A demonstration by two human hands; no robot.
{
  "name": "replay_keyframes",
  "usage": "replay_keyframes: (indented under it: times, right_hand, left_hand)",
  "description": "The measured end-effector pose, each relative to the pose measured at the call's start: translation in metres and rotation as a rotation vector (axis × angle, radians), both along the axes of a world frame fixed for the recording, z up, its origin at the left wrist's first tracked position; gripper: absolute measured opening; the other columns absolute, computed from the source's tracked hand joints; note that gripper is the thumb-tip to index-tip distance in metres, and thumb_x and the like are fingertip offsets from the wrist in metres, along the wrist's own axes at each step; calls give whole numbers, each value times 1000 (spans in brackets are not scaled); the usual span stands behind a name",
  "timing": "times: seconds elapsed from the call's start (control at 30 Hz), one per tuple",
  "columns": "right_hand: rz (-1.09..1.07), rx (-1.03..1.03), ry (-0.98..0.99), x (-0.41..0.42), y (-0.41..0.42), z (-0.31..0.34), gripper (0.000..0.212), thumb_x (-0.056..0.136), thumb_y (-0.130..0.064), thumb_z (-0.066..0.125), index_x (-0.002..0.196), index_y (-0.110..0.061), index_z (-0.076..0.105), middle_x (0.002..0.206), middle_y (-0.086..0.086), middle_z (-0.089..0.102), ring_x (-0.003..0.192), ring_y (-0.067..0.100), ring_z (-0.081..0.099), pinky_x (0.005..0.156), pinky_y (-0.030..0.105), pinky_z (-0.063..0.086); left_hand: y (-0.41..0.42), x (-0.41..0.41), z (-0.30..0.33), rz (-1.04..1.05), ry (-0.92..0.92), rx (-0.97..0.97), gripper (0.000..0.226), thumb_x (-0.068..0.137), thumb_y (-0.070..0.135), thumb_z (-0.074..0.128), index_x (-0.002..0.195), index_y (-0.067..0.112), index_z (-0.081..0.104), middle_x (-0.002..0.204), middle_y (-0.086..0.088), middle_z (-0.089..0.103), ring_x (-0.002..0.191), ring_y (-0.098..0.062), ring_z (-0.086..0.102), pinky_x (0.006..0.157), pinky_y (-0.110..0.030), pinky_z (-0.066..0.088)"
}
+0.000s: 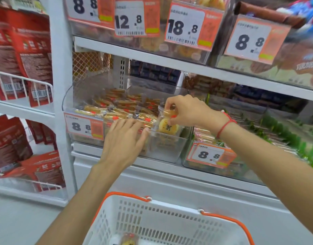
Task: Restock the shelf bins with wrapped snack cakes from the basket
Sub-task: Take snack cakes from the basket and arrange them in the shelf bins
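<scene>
Head view, item: wrapped snack cake (167, 127), round and yellow in clear film, pinched at its top seam by our right hand (185, 110) over the near right corner of the clear shelf bin (162, 147). Our left hand (124, 137) lies flat, fingers straight, holding nothing, on the packets beside it. We judge it light, soft, crushable, the film slick; grip best kept on the crimped seam, and one more lies in the basket (157, 221) below.
</scene>
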State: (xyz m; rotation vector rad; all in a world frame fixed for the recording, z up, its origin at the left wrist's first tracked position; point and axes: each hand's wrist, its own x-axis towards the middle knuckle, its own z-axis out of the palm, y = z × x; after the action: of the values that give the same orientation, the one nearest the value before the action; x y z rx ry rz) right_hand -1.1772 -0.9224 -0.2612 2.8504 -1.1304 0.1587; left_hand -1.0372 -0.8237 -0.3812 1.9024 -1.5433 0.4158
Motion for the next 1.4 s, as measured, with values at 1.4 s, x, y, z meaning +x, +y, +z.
replay_keyframes:
  times: [1.4]
  right_hand:
    - [47,845,215,-80,104,-336,28,91,-28,64,118,-23,63,113,1,66,105,19,60,88,34,48]
  left_hand:
    - [93,-34,-181,-114,592,1261,22,96,14,50,114,22,61,133,-2,50,117,-22,52,100,-35,43]
